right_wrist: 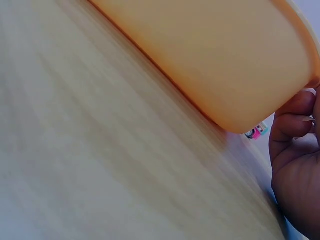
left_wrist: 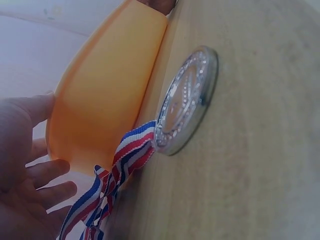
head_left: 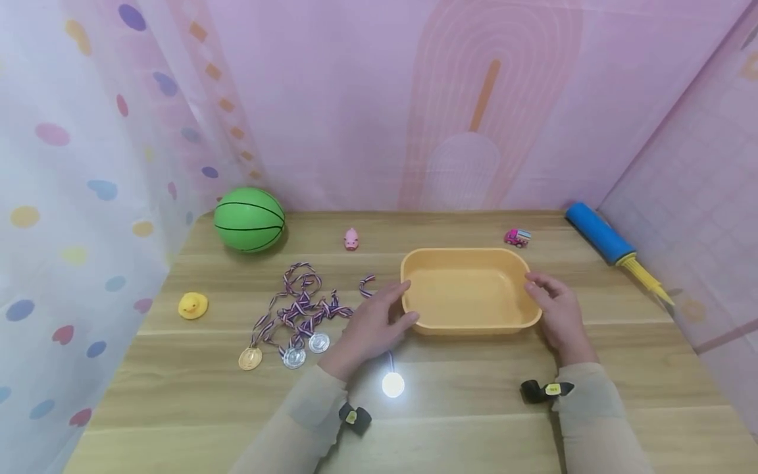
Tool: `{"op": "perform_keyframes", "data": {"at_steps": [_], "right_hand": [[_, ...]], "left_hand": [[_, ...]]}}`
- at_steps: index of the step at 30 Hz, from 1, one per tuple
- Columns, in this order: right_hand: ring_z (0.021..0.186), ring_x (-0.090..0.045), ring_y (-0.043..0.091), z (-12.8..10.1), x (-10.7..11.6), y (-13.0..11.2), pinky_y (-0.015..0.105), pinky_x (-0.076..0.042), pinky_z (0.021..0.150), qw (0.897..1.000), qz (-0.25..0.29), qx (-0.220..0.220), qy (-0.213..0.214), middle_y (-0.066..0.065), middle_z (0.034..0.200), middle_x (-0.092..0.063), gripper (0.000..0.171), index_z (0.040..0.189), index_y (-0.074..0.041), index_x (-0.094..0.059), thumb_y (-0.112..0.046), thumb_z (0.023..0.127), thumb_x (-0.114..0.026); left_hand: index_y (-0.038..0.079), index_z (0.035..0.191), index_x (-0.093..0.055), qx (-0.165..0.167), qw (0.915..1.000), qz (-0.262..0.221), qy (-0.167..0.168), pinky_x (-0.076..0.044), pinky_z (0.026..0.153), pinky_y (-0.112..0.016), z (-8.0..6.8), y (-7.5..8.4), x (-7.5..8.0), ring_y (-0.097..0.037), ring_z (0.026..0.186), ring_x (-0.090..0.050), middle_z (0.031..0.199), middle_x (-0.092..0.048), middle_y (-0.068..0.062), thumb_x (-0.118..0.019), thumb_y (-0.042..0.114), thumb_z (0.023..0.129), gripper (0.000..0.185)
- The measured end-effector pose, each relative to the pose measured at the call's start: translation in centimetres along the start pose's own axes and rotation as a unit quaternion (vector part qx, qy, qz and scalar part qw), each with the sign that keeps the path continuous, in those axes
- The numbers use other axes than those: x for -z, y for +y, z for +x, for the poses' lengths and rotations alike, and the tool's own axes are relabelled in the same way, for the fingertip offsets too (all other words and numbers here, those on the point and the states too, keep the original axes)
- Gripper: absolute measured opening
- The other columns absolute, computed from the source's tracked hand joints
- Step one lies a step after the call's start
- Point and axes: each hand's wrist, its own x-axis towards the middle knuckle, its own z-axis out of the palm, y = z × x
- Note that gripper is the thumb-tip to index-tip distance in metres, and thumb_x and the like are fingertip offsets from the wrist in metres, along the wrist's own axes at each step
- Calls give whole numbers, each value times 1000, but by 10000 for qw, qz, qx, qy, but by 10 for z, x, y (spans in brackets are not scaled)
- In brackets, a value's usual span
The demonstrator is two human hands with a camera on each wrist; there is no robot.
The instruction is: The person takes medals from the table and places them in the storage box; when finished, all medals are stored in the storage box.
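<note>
An empty orange plastic tub (head_left: 468,289) sits on the wooden table (head_left: 474,395) in the head view. My left hand (head_left: 398,304) lies at its left end, fingers straight and thumb against the wall; the left wrist view shows those spread fingers (left_wrist: 47,172) beside the tub (left_wrist: 105,95). My right hand (head_left: 541,293) is at the right end, fingers loosely curled by the rim. The right wrist view shows these fingers (right_wrist: 295,127) next to the tub's corner (right_wrist: 215,55), not wrapped round it. A silver medal (left_wrist: 187,102) on a striped ribbon (left_wrist: 120,170) lies under my left wrist.
Several more medals (head_left: 296,316) with tangled ribbons lie left of the tub. A green ball (head_left: 249,219), yellow duck (head_left: 192,305), pink pig (head_left: 351,239), pink toy car (head_left: 517,237) and blue pump (head_left: 601,232) stand around the table. Pink walls close in the back and right.
</note>
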Motion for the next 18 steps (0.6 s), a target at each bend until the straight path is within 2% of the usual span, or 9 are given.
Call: {"op": "perform_keyframes", "data": {"at_steps": [4,11,14,18], "right_hand": [[104,-54,9,0,1,1,17,-50,82,9990,447,5,-71,-2,113,-55,21,111,-12,-67,-20,92,-66],[98,-54,10,0,2,5,18,-51,82,9912,1303,96,-230,-1,106,-57,14,104,-14,-70,-12,92,-65],[98,-54,10,-1,2,5,18,-51,82,9897,1394,100,-295,-1,106,-58,15,105,-13,-70,-12,92,-65],[100,-54,11,-1,2,4,19,-50,84,9888,1457,107,-316,-1,107,-57,16,107,-12,-70,-13,92,-65]], "left_hand": [[23,149,-35,4,10000,6,32,-29,110,-46,1,0,-1,-27,136,-37,149,-40,-9,-57,50,92,66],[22,149,-34,-49,10000,69,15,-30,110,-45,0,1,-2,-26,135,-38,149,-40,-8,-55,51,93,66],[20,150,-34,-91,9998,167,56,-30,110,-44,-2,3,0,-26,135,-39,149,-41,-9,-55,50,94,67],[17,148,-37,-51,9997,21,251,-30,110,-43,-6,7,7,-24,135,-39,147,-43,-6,-58,46,93,65]]}}
